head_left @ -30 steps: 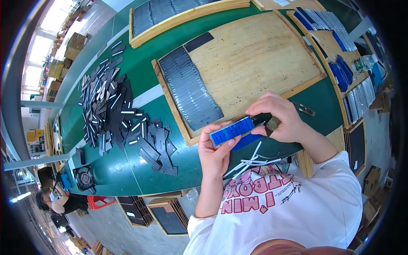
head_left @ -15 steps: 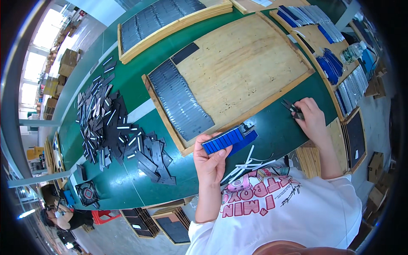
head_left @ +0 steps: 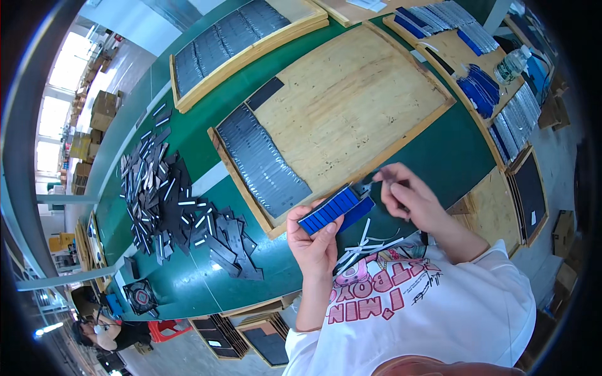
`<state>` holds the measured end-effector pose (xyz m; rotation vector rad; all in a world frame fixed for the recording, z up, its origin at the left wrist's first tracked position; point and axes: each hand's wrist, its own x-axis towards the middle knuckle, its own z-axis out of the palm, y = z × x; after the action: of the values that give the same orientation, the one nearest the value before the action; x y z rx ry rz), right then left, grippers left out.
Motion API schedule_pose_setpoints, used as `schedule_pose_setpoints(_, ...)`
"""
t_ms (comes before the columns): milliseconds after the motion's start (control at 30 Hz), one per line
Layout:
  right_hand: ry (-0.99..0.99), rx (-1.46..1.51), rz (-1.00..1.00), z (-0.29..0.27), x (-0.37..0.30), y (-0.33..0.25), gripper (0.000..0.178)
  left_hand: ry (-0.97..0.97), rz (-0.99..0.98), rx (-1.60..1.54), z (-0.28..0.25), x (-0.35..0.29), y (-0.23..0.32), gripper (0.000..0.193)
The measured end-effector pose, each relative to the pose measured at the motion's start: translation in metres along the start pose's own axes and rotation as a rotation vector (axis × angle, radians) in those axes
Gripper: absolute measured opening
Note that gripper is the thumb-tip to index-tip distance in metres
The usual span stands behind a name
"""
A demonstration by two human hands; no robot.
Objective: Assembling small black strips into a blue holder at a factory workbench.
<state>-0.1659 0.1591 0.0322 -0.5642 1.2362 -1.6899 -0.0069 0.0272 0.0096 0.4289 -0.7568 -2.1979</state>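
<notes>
In my left hand (head_left: 313,246) is a small blue panel (head_left: 327,210) marked with dark cross lines, tilted above the table edge. A second blue strip (head_left: 357,214) sits against its lower side. My right hand (head_left: 407,194) is closed by the panel's far right end, its fingers partly blurred. Dark tweezers (head_left: 378,177) show at those fingertips; whether they touch the panel I cannot tell. Below the panel, several thin white strips (head_left: 360,247) lie loose at the table's near edge.
A wooden tray (head_left: 351,106) lies ahead, with rows of dark pieces (head_left: 263,160) at its left. To the left is a heap of black pieces (head_left: 160,200) with white strips. A small fan (head_left: 140,297) stands near left; a plastic bottle (head_left: 511,64) lies far right among blue panels (head_left: 480,91).
My right hand has come left with the tweezers, from beside the tray's right corner to the panel's end. My left hand still holds the panel in nearly the same place.
</notes>
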Motion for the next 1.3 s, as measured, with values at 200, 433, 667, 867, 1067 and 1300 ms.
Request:
schedule_pose_setpoints(200, -0.096, -0.024, 0.154, 0.018, 0.006, -0.002, 0.042, 0.022, 0.032, -0.020, 0.002, 0.002, -0.001, 0.046)
schedule_pose_setpoints(433, -0.072, 0.254, 0.220, 0.027, 0.011, 0.000, 0.030, 0.011, 0.037, -0.024, 0.000, 0.003, -0.002, 0.046)
schedule_pose_setpoints(667, -0.070, 0.334, 0.236, 0.031, 0.014, 0.002, 0.031, 0.018, 0.026, -0.006, -0.002, 0.003, -0.003, 0.047)
schedule_pose_setpoints(867, -0.065, 0.315, 0.239, 0.034, 0.015, 0.002, 0.030, 0.021, 0.029, -0.016, -0.001, 0.002, -0.003, 0.046)
schedule_pose_setpoints(1067, -0.039, 0.313, 0.255, 0.034, 0.016, 0.005, 0.030, 0.021, 0.016, -0.024, 0.001, 0.003, -0.004, 0.046)
schedule_pose_setpoints(1300, -0.003, 0.300, 0.180, 0.030, 0.015, 0.006, 0.027, 0.022, 0.011, -0.027, 0.000, 0.003, -0.005, 0.046)
